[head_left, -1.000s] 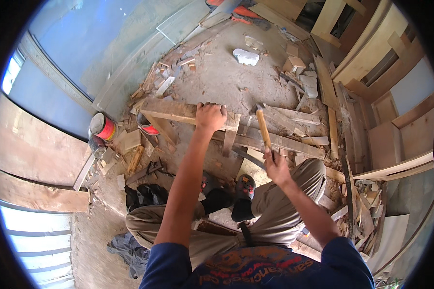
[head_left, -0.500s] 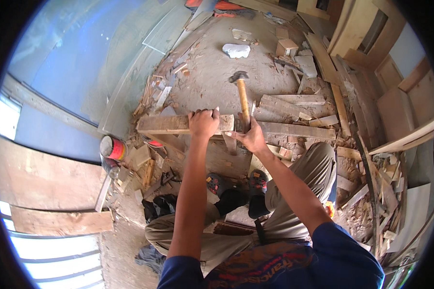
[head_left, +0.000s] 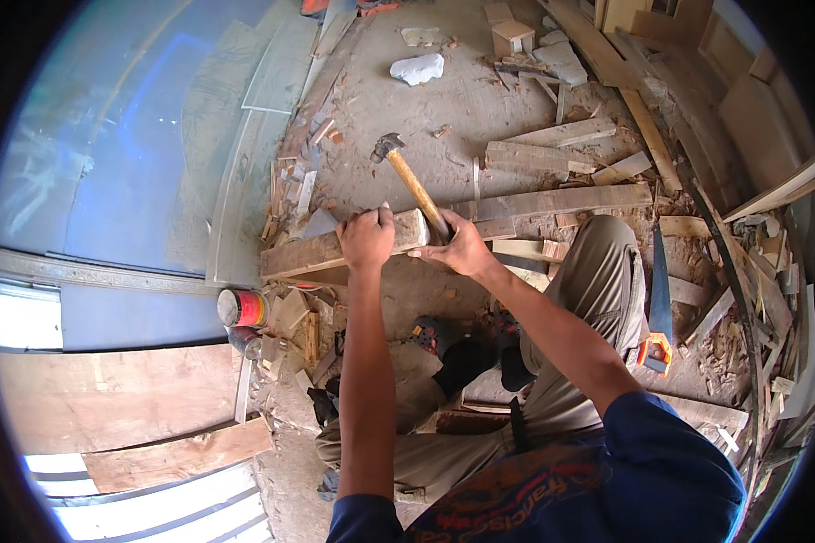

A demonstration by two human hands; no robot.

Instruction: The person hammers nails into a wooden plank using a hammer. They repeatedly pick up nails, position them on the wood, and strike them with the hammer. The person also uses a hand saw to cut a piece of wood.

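Observation:
My left hand (head_left: 368, 237) presses down on a short thick wooden plank (head_left: 310, 254) lying across the dusty floor. My right hand (head_left: 459, 248) grips the wooden handle of a hammer (head_left: 406, 175), whose dark metal head points away from me and hovers just above the ground beyond the plank. I am crouched, with my knee in tan trousers (head_left: 598, 262) to the right and my shoes below the plank.
A red tin can (head_left: 242, 308) stands left of the plank. A handsaw with an orange handle (head_left: 656, 317) lies at the right. Wood offcuts and planks (head_left: 561, 199) litter the floor; a white crumpled lump (head_left: 417, 68) lies farther off.
The hammer has swung forward and down, its head now low beyond the plank. My view has tilted, so the plank sits lower in the picture. The left hand stays on the plank.

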